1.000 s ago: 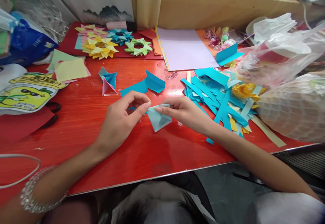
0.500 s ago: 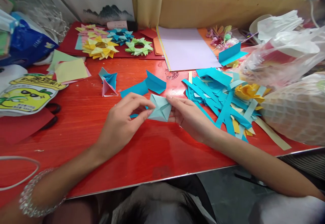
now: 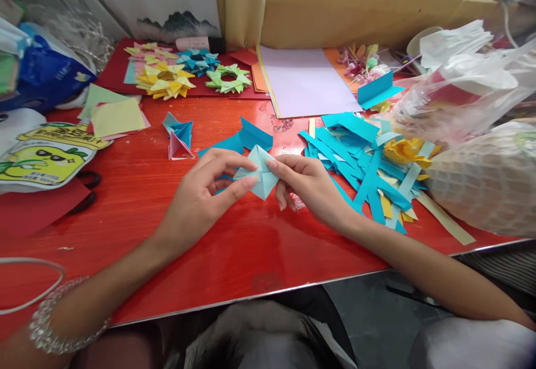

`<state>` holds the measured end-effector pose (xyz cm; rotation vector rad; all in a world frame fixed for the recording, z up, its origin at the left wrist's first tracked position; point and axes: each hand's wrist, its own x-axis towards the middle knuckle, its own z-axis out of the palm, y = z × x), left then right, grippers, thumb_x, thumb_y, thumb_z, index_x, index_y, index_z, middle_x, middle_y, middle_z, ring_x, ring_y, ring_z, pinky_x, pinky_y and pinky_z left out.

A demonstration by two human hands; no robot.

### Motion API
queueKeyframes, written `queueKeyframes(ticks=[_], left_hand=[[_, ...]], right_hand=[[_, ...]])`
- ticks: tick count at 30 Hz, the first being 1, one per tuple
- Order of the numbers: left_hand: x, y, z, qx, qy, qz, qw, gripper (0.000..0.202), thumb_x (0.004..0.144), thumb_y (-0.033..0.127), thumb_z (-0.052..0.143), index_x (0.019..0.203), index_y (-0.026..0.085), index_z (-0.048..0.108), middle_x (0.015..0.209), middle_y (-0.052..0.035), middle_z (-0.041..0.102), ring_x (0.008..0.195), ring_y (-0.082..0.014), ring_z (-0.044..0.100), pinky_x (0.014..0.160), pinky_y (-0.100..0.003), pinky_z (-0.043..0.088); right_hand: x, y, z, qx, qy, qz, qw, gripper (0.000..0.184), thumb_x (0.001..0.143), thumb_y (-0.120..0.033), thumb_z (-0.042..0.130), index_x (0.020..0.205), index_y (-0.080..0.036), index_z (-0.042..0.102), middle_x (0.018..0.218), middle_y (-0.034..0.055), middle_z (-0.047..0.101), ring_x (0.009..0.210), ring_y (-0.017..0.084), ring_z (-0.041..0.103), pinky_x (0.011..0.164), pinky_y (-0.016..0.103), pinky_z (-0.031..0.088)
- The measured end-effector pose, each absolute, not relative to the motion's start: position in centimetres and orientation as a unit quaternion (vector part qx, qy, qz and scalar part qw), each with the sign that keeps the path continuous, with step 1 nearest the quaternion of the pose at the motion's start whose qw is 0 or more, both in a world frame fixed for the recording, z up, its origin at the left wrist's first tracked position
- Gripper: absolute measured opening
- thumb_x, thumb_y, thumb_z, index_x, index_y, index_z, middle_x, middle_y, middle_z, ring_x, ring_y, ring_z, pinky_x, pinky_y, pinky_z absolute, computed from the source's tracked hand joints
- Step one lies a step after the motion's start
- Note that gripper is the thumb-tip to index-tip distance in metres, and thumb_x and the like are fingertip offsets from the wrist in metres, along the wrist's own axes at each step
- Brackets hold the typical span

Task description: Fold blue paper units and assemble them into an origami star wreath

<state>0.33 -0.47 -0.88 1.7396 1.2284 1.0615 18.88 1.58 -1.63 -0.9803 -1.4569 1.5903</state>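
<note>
A small folded square of pale blue-green origami paper (image 3: pixel 263 183) is held up between both hands, turned so one corner points up. My left hand (image 3: pixel 211 187) pinches its left corner between thumb and fingers. On the other side, my right hand (image 3: pixel 314 187) grips the right corner, its lower fingers curled beneath. Crease lines cross the paper's face. Just behind it lie bent strips of blue paper (image 3: pixel 256 134), partly hidden by my left hand. Farther left stand small folded blue and pink paper pieces (image 3: pixel 181 137).
Blue, yellow and pale paper strips (image 3: pixel 360 162) are heaped to the right, beside a netted bundle (image 3: pixel 481 179). Finished paper rings (image 3: pixel 165 80) sit at the back left, near a stack of lilac sheets (image 3: pixel 310 81). Square papers (image 3: pixel 117 116) and a lemon-printed package (image 3: pixel 46 157) lie left.
The folded paper has turned from a flat-sided position to standing on its corner. My right fingers have shifted their grip along it; my left hand has stayed nearly in place.
</note>
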Motion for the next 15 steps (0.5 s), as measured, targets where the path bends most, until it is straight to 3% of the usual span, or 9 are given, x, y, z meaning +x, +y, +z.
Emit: queueKeyframes(ticks=[5,11,15], left_hand=[[0.39,-0.45,-1.13,0.668,0.508,0.388,0.382,0.007,0.084,0.028,0.064,0.089,0.024,0.068,0.085,0.0019,0.062,0.074,-0.0095,0.057,0.066,-0.019,0.047],[0.52,-0.21,-1.63,0.586,0.487,0.467,0.449,0.026,0.078,0.024,0.07,0.103,0.023,0.061,0.081,0.0017,0.061,0.067,-0.0106,0.06,0.059,-0.02,0.053],[0.54,-0.05,-1.66,0.572,0.481,0.47,0.469,0.019,0.078,0.023,0.068,0.097,0.02,0.064,0.086,-0.0009,0.065,0.069,-0.0118,0.061,0.06,-0.022,0.055]], right_hand=[[18.87,1.7,-2.12,-0.344,-0.547,0.659,0.385,0.03,0.089,-0.04,0.056,0.101,-0.014,0.061,0.059,-0.0009,0.066,0.051,0.012,0.065,0.048,0.021,0.053],[18.93,1.68,-1.94,-0.348,-0.581,0.624,0.391,0.028,0.087,-0.034,0.06,0.106,-0.013,0.062,0.059,-0.0016,0.067,0.05,0.011,0.065,0.049,0.02,0.053],[18.95,1.94,-2.31,-0.33,-0.549,0.659,0.394,0.028,0.085,-0.027,0.063,0.111,-0.017,0.064,0.066,-0.0016,0.069,0.058,0.012,0.069,0.056,0.023,0.056]])
